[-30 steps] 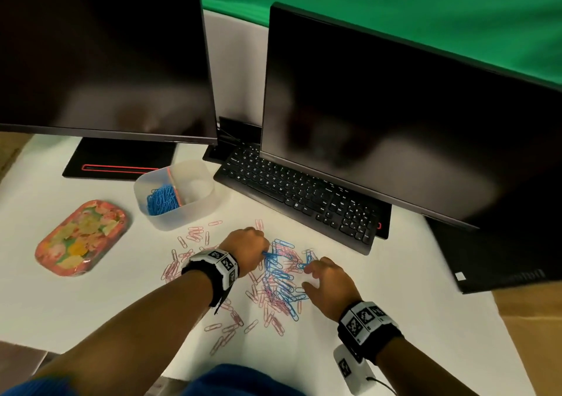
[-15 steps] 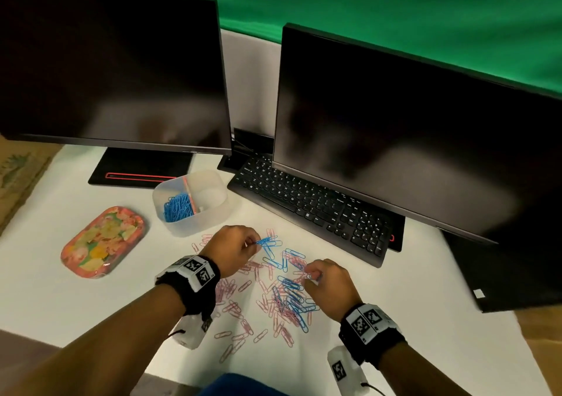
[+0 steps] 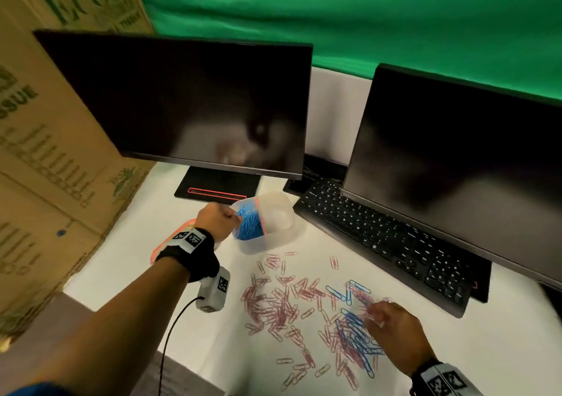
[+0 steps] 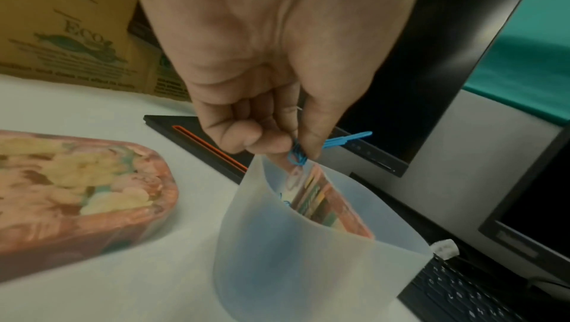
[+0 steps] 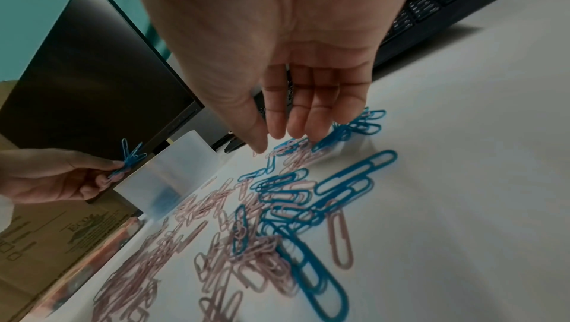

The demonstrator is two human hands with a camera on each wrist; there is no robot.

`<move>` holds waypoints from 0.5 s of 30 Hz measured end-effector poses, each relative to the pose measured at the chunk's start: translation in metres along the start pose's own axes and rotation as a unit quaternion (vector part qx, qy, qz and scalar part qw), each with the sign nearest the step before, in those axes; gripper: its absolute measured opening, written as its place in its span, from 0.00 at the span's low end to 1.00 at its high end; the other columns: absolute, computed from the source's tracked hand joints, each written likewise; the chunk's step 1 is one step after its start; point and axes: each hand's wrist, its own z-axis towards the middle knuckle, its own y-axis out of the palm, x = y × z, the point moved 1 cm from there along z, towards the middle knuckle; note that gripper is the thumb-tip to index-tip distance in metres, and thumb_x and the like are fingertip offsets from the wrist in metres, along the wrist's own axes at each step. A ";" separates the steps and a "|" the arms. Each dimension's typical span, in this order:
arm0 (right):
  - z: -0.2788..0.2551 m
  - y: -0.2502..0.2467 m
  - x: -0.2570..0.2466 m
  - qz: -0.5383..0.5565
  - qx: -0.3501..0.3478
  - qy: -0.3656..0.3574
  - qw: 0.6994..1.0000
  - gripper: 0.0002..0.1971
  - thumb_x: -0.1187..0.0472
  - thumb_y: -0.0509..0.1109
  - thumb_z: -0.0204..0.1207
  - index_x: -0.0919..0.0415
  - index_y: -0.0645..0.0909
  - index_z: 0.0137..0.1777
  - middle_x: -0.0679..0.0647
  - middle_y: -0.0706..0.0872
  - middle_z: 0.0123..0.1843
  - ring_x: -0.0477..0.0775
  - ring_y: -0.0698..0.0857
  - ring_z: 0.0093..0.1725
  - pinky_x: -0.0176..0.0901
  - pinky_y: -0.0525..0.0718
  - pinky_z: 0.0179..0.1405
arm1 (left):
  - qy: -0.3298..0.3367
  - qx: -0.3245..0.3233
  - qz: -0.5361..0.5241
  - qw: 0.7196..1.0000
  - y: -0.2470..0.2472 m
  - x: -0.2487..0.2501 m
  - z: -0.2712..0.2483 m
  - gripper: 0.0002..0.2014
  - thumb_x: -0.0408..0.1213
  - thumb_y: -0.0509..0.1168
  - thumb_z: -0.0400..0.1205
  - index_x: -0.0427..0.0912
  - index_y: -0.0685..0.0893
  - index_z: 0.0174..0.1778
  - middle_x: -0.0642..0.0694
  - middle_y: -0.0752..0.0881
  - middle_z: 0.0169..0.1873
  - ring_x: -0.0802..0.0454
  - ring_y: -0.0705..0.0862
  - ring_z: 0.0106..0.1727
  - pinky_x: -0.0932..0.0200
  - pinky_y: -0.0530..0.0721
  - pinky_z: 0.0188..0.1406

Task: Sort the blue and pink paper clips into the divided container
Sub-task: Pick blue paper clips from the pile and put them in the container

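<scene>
Nearest to me, the right hand [image 3: 395, 331] hangs over the right end of the clip scatter on the white worktop [image 3: 501, 350]. In the right wrist view its fingers [image 5: 308, 117] are extended and relaxed, tips just above or brushing the clips; I cannot tell whether they touch. It holds nothing.

The loose blue clips [image 3: 355, 331] lie mostly under and just left of that hand, mixed with pink ones. The pink clips [image 3: 273, 304] spread further left across the near-centre of the worktop, with a few strays toward the container.

Further out and to the left, the left hand [image 3: 217, 220] is at the near-left rim of the container [image 3: 281, 216]. In the left wrist view the thumb and fingers pinch a small bunch of blue clips [image 4: 297, 154] directly above the rim, one clip sticking out to the right.

The container is translucent, with a divider. Its left compartment holds a heap of blue clips [image 3: 249, 223]; I see no clips in the right one.

A patterned tray [image 4: 77, 193] lies left of the container, largely hidden by the left wrist in the head view.

Beyond these, a keyboard [image 3: 380, 240] runs along the right, under the right monitor [image 3: 456, 158]. The left monitor [image 3: 188, 103] stands behind the container. Cardboard boxes [image 3: 45, 152] stand at far left.
</scene>
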 end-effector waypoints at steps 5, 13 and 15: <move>-0.003 0.001 -0.012 0.041 0.004 0.036 0.998 0.10 0.59 0.77 0.72 0.50 0.84 0.51 0.45 0.88 0.49 0.38 0.87 0.46 0.24 0.80 0.45 | -0.037 -0.038 -0.084 0.995 0.002 0.003 0.012 0.11 0.39 0.71 0.79 0.38 0.90 0.53 0.40 0.89 0.53 0.46 0.84 0.53 0.55 0.80 0.46; -0.005 0.020 -0.130 0.245 -0.060 -0.038 0.967 0.07 0.52 0.73 0.76 0.54 0.89 0.43 0.46 0.91 0.37 0.39 0.87 0.35 0.32 0.80 0.37 | 0.001 -0.119 -0.341 0.933 0.014 0.019 -0.035 0.04 0.33 0.71 0.79 0.35 0.89 0.42 0.37 0.83 0.36 0.49 0.77 0.35 0.59 0.75 0.32; 0.011 0.033 -0.165 0.291 -0.111 -0.024 0.950 0.16 0.47 0.71 0.77 0.60 0.88 0.42 0.51 0.91 0.37 0.44 0.86 0.33 0.37 0.80 0.32 | 0.006 -0.150 -0.372 0.916 0.024 0.023 -0.052 0.05 0.32 0.71 0.79 0.33 0.89 0.45 0.39 0.82 0.34 0.53 0.76 0.32 0.61 0.74 0.30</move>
